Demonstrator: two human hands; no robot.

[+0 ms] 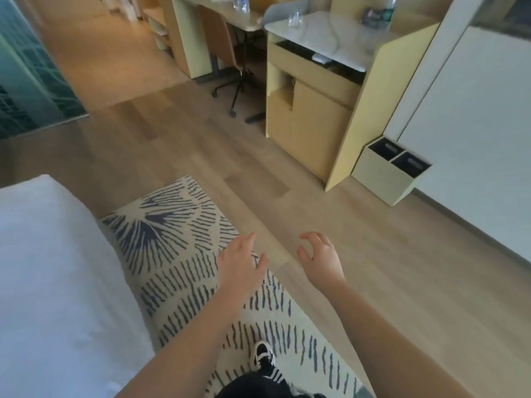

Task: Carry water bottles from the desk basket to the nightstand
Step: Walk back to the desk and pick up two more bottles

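My left hand and my right hand are both stretched out in front of me over the floor, fingers loose, holding nothing. Far ahead stands the desk with a clear water bottle on it. A second bottle with a green label stands on the white-topped cabinet to the desk's right. No basket and no nightstand can be made out in this view.
A white bed fills the lower left. A patterned rug lies under my feet, with wood floor beyond. An office chair is tucked at the desk. A two-slot bin stands by the white wall on the right.
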